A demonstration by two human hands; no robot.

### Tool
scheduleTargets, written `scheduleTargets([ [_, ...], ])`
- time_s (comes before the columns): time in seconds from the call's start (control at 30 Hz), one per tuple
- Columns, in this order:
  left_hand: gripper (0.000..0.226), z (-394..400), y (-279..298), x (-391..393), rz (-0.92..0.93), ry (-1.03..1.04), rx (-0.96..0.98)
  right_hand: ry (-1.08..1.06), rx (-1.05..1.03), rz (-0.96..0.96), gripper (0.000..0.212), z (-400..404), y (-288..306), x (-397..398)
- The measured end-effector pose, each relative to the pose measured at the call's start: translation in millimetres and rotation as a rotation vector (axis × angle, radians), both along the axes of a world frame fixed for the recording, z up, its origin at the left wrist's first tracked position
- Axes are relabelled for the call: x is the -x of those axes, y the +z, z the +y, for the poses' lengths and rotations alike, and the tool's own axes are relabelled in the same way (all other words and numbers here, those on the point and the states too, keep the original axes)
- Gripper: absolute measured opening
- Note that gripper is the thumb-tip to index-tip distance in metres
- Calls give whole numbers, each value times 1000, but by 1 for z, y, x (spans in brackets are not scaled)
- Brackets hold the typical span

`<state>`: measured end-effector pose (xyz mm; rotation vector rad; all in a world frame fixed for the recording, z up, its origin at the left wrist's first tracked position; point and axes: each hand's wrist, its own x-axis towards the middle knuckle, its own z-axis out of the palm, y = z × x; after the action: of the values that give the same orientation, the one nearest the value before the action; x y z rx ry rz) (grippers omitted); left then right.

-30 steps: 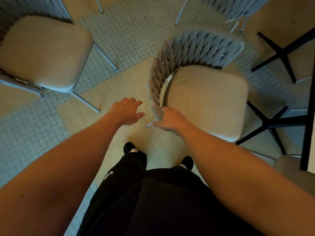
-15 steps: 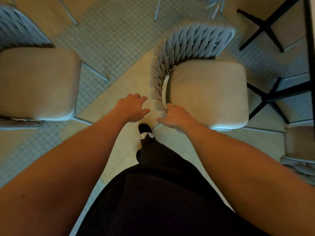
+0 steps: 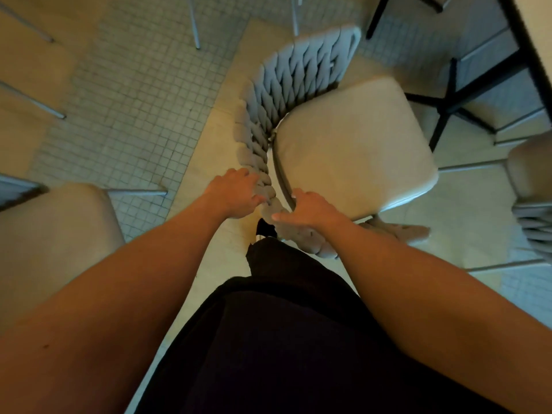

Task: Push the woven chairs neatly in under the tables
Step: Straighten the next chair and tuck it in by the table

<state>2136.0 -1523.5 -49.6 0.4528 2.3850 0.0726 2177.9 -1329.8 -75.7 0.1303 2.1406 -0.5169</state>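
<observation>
A woven chair (image 3: 352,144) with a beige seat cushion and a curved grey braided backrest (image 3: 298,70) stands just in front of me, its seat turned toward the table (image 3: 534,40) at the upper right. My left hand (image 3: 236,194) holds the outer side of the backrest, fingers curled onto the braid. My right hand (image 3: 307,209) grips the backrest's rim, fingers hooked over toward the seat and thumb on the outside. The table's black cross base (image 3: 448,100) lies beyond the seat.
A second chair's cushion (image 3: 50,243) is close at my lower left. A third chair (image 3: 531,180) stands at the right edge. Thin metal chair legs (image 3: 194,25) stand on the tiled floor above. My black-trousered leg and shoe (image 3: 264,230) are under the backrest.
My left hand has moved from the air onto the woven backrest. The chair has turned and shifted toward the table, and I have stepped forward after it.
</observation>
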Motion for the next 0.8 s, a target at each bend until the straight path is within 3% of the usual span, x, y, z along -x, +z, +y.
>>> scheduleTargets([
  [0.13,57,0,5,38,-9,-110,-30,-73,-15,-2,87,-4,3,19],
  [0.27,56,2,4,74,1,-240,-34,-188,-2,15,93,-10,5,36],
  [0.4,63,4,-7,110,46,-410,-37,-298,-18,-6,91,-18,2,49],
  [0.8,81,9,-28,202,-75,-924,22,-793,-96,-11,90,-71,-11,64],
])
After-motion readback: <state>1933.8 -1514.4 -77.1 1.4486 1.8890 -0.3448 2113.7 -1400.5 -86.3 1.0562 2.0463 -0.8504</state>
